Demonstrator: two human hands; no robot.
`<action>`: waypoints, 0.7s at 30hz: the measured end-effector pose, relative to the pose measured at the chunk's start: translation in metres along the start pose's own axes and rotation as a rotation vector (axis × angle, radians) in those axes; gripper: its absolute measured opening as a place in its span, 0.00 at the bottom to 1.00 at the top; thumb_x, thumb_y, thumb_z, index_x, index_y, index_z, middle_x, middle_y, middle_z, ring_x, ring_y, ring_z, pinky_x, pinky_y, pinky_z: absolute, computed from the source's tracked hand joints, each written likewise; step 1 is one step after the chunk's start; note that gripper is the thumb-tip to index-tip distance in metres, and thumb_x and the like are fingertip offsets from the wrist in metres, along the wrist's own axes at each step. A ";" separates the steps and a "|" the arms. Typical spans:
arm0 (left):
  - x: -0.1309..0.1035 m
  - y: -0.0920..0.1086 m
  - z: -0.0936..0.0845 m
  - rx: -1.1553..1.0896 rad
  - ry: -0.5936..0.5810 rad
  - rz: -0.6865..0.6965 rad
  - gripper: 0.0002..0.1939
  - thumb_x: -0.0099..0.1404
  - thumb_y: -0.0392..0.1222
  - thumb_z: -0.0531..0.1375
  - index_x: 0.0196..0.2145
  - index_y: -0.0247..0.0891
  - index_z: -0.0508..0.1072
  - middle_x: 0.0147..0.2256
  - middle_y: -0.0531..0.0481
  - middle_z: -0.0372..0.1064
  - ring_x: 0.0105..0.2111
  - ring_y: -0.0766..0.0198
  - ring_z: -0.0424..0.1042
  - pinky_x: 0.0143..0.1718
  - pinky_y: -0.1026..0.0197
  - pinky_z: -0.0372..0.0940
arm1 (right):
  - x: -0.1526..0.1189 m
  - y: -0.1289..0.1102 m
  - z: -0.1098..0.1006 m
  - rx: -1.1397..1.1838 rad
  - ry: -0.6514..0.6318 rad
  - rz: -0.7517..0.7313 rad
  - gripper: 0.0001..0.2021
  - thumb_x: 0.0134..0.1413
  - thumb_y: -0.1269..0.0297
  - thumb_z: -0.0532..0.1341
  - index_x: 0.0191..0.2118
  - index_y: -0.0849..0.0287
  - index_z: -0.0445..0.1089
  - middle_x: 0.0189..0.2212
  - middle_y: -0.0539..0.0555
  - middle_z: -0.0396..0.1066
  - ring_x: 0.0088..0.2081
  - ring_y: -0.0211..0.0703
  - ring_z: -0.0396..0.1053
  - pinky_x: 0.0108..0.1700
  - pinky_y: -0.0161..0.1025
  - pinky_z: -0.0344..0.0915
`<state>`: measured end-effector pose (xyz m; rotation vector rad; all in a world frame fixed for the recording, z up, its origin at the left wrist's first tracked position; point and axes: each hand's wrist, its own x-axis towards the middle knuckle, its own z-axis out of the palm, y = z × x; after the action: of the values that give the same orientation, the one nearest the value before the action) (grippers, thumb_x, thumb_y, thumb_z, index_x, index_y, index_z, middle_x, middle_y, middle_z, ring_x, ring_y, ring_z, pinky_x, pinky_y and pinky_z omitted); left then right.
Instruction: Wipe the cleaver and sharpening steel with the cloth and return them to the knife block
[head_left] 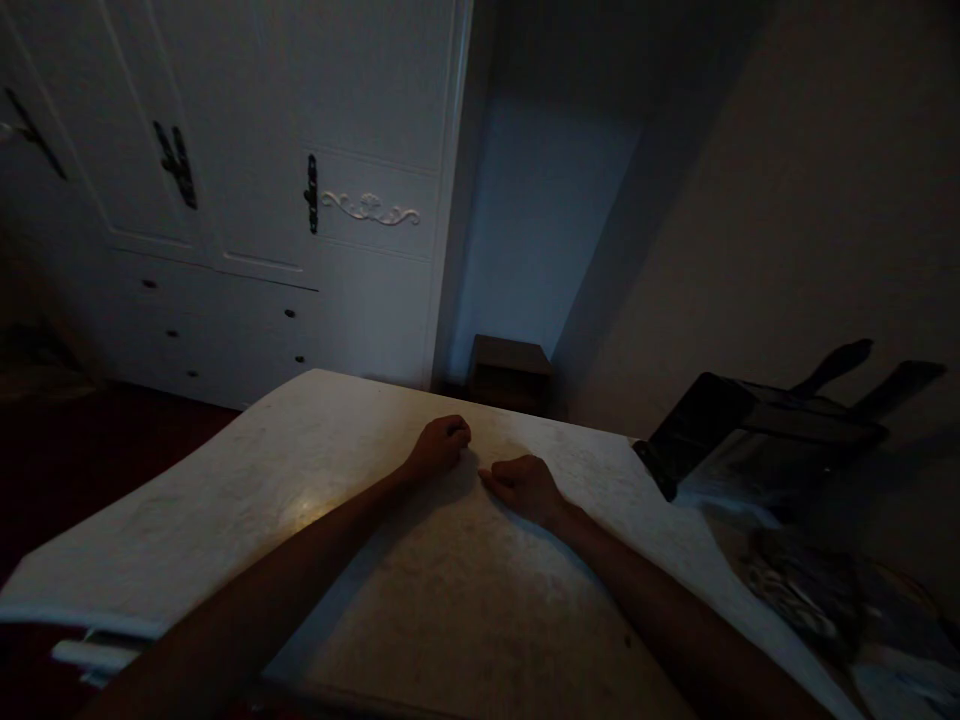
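My left hand (439,446) rests on or just over the pale, marbled tabletop (450,570), its fingers curled closed. Close by on the right, my right hand (525,488) is closed too, with one digit pointing left toward the other hand. A small gap separates the two hands. Dim light and the curled fingers hide whatever either hand may hold; no object shows between them. Both forearms reach in from the bottom of the view.
A black rack-like holder (697,425) with dark handles sticking out stands at the table's right edge. Below it lies a crumpled patterned cloth (795,600). Beyond the table are a white wardrobe (375,300) and a low brown cabinet (512,355).
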<state>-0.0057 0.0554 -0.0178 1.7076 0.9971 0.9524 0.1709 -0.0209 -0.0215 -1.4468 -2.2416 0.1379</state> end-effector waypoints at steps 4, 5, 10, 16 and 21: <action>0.005 0.001 0.002 0.159 -0.006 0.044 0.08 0.55 0.40 0.51 0.20 0.38 0.64 0.17 0.55 0.59 0.18 0.66 0.60 0.23 0.63 0.53 | -0.003 -0.004 0.002 -0.167 -0.030 -0.025 0.22 0.62 0.56 0.51 0.18 0.57 0.60 0.15 0.48 0.61 0.20 0.37 0.59 0.27 0.37 0.42; 0.006 0.002 0.002 0.210 0.001 0.071 0.09 0.55 0.40 0.51 0.19 0.38 0.63 0.17 0.54 0.59 0.20 0.66 0.60 0.24 0.63 0.53 | -0.003 -0.005 0.002 -0.179 -0.038 -0.023 0.21 0.62 0.56 0.52 0.18 0.57 0.61 0.16 0.48 0.63 0.20 0.37 0.60 0.27 0.38 0.42; -0.001 0.005 0.001 0.226 -0.033 0.128 0.09 0.54 0.40 0.51 0.19 0.38 0.62 0.19 0.54 0.59 0.23 0.65 0.59 0.25 0.63 0.53 | -0.002 -0.006 -0.001 -0.155 -0.075 -0.016 0.20 0.62 0.57 0.54 0.20 0.56 0.65 0.17 0.48 0.66 0.21 0.37 0.62 0.27 0.37 0.44; -0.017 0.010 0.010 0.027 -0.205 0.139 0.09 0.53 0.38 0.55 0.31 0.35 0.72 0.28 0.51 0.70 0.26 0.67 0.66 0.28 0.65 0.59 | -0.003 -0.004 -0.003 -0.113 -0.070 -0.036 0.14 0.63 0.62 0.54 0.26 0.56 0.69 0.23 0.49 0.73 0.24 0.38 0.66 0.28 0.36 0.46; -0.021 0.009 0.014 -0.015 -0.275 0.155 0.09 0.54 0.37 0.56 0.32 0.34 0.74 0.32 0.47 0.73 0.33 0.63 0.71 0.35 0.63 0.64 | -0.003 -0.007 -0.005 -0.136 -0.099 -0.008 0.12 0.62 0.63 0.56 0.28 0.57 0.71 0.25 0.50 0.75 0.25 0.39 0.68 0.28 0.36 0.47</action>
<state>0.0014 0.0298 -0.0172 1.8642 0.6838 0.7922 0.1688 -0.0278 -0.0158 -1.5313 -2.3776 0.0561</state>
